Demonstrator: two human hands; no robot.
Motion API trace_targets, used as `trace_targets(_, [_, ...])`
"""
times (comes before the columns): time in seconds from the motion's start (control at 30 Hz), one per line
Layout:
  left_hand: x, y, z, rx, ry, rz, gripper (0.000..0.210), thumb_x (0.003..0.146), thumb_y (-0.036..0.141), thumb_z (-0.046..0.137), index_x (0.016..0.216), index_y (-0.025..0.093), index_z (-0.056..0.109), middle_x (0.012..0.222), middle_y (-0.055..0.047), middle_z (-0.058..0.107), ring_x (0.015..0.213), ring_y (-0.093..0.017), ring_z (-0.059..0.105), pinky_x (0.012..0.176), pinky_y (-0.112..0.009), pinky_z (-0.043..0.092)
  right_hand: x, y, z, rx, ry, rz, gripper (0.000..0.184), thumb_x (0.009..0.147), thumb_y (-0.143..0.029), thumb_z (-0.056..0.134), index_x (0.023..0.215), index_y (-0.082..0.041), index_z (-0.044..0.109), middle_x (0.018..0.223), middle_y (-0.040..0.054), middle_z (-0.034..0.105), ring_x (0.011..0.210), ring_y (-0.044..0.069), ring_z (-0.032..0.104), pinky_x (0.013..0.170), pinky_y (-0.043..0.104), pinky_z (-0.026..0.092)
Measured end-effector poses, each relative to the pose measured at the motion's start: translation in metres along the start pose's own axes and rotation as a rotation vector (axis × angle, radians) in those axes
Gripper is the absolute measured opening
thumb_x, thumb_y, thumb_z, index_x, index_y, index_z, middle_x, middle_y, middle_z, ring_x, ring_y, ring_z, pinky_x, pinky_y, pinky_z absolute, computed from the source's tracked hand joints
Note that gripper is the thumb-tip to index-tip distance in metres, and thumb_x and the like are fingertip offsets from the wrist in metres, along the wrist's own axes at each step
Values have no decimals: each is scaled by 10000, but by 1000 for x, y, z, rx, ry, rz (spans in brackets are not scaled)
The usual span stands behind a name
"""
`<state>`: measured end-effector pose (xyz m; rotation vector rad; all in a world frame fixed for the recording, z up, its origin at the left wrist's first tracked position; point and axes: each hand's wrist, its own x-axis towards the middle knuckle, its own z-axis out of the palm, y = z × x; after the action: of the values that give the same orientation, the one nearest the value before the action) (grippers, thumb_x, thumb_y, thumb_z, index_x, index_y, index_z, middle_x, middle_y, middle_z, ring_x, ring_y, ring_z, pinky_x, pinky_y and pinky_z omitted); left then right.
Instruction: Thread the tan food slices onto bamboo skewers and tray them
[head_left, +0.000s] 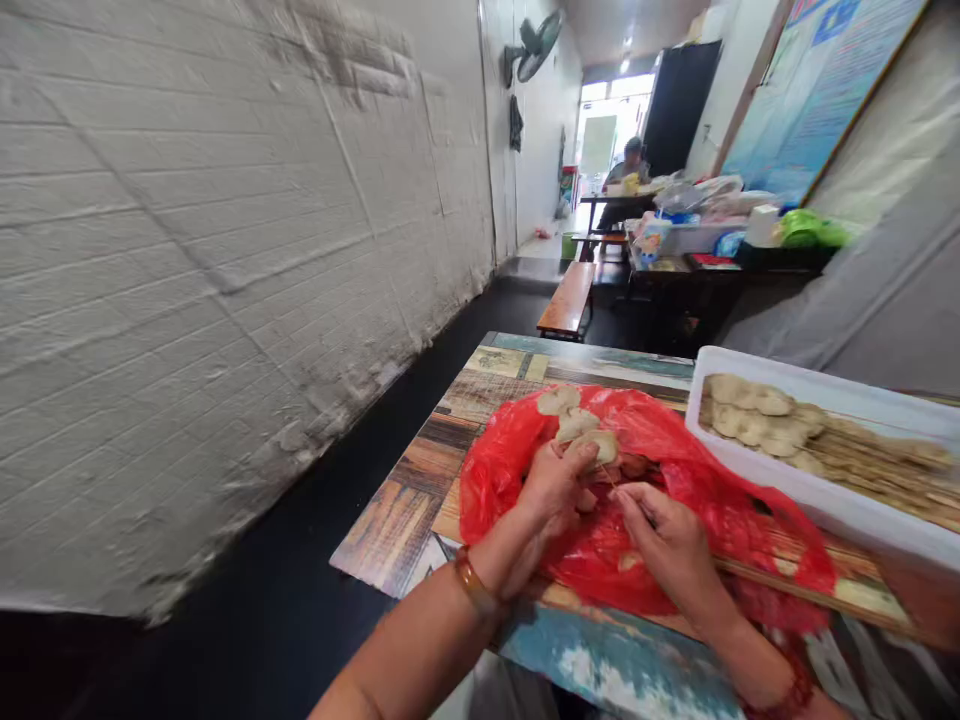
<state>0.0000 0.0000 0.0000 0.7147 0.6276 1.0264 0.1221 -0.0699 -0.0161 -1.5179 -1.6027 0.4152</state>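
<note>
Pinched in my left hand [553,490] is the lowest of a few pale, flat round slices [576,424] lined up on a thin wooden skewer [607,475]. My right hand [667,540] has its thumb and fingers closed on the skewer's lower end. Both hands are over an opened red plastic bag [502,450], where darker pieces lie partly hidden behind my fingers. To the right, a white plastic tub [750,362] holds several skewers loaded with similar pale slices [757,415], their sticks side by side.
The bag rests on a patterned wood-look table [397,520]. Along the left runs a white brick-textured wall [225,250]. Beyond the table stand a bench [568,298] and a side table piled with bags and containers [720,205]. A person [630,165] sits at the far end.
</note>
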Motion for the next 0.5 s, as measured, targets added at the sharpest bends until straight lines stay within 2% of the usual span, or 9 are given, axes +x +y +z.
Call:
trace_targets(0.33, [-5,-4,5,-34,-13,-4,388,589,340,769,881,105,668,750,-92,667,671,-183,609,622,-265,458,-1,5,0,18,-1,1,281,888,-361,438,790,-185,634,602,-5,619,530,133,568,529,216,437])
trace_targets(0.5, [-6,5,6,-40,-79,-41,408,625,384,747,906,106,648,794,-93,666,671,-165,612,621,-253,461,-1,6,-2,29,-17,22,293,895,-382,423,794,-192,623,614,0,620,537,137,567,530,223,430])
